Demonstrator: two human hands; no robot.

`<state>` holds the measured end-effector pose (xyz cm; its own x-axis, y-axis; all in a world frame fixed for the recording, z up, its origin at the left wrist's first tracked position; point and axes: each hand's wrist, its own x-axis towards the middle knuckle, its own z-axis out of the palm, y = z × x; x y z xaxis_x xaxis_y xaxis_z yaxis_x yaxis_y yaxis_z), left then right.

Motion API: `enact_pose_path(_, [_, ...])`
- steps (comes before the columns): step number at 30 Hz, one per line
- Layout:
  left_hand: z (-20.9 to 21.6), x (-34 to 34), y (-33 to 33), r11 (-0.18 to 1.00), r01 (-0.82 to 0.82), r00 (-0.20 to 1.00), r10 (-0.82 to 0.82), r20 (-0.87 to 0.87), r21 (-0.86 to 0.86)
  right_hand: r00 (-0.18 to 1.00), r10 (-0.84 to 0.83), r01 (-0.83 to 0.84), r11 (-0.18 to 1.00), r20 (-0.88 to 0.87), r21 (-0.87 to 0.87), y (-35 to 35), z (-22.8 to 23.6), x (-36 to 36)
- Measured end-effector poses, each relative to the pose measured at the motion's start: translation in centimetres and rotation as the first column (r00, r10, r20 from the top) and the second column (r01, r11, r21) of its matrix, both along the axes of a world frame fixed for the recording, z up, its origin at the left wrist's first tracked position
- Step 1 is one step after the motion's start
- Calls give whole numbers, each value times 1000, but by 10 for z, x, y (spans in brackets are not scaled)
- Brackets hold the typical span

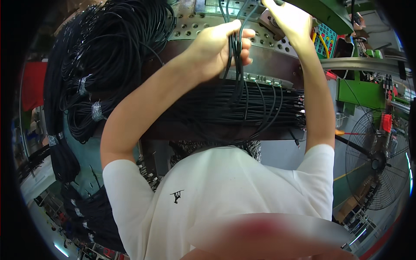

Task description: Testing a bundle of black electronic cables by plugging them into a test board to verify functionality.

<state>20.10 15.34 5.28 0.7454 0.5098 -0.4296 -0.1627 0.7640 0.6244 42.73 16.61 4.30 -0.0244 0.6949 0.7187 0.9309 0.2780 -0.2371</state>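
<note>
Several thin black cables (235,47) pass through my left hand (216,43), whose fingers are closed round them above the bench. Their upper lengths run to the metal machine fixture (208,8) at the top edge, and their lower lengths hang toward me. My right hand (291,19) reaches to the fixture beside the cables' upper ends. The picture's edge cuts off most of its fingers, so its grip is hidden. Below my left hand, a thick bundle of black cables (268,106) lies crosswise, with metallic ends at the right.
A large heap of coiled black cables (112,39) sits at the left, tied in places with silvery ties (97,111). A perforated metal plate (184,28) spans the bench's far side. The green machine part (329,13) overhangs my right hand. A fan (377,160) stands right.
</note>
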Motion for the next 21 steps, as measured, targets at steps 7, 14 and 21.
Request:
enact_pose_path(7, [14, -35, -37, 996, 85, 994, -88, 66, 42, 994, -69, 92, 942, 82, -323, -48, -2, 9])
enact_pose_path(14, [43, -280, 78, 487, -709, 686, 643, 341, 510, 974, 181, -223, 866, -134, -448, -85, -2, -3])
enact_pose_path(21, [27, -275, 104, 514, 702, -293, 840, -457, 494, 991, 114, -95, 966, 65, -241, -124, -8, -18])
